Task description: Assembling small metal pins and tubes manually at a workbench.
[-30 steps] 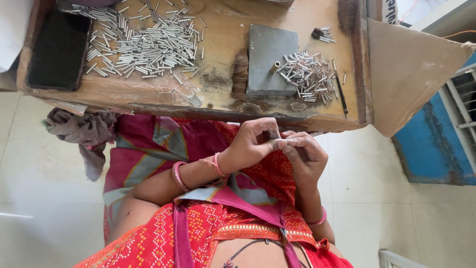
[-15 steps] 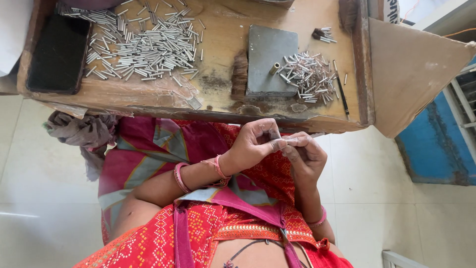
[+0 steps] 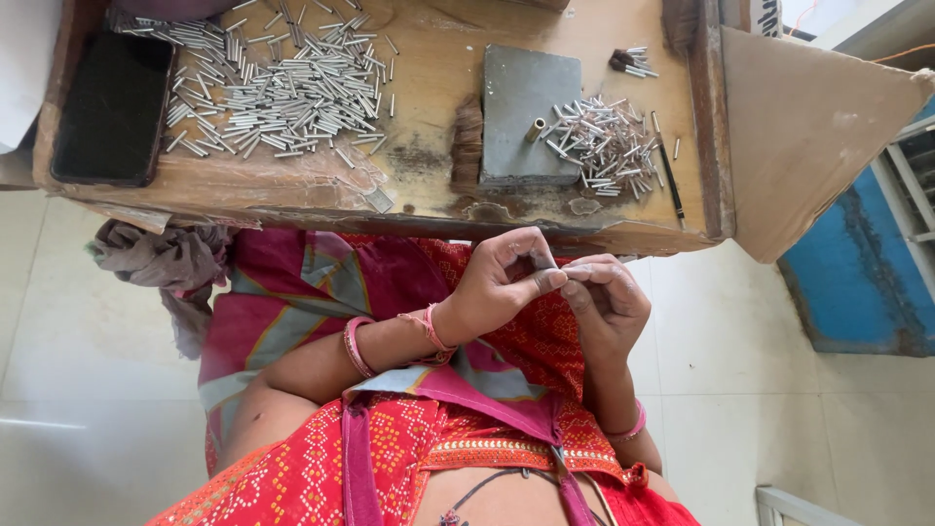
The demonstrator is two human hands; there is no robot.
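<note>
Metal tubes are what I see most of: a small heap [image 3: 604, 146] just right of the grey slab [image 3: 526, 112] on the wooden table [image 3: 429, 185], and a much larger spread [image 3: 282, 88] well to the slab's left. One brass-coloured tube [image 3: 536, 129] stands on the slab's right edge.

Over the last second I find almost no change. Both hands sit where they were, below the slab and just off the table's near edge, over the red patterned lap. The left hand [image 3: 506, 282] is curled, its thumb and forefinger pinched together; the right hand [image 3: 609, 302] is curled too, fingertips meeting the left's. Something tiny is nipped where they touch, but it is too small for me to name. Since neither heap has shifted, I judge the fingers are still busy on that same piece.
</note>
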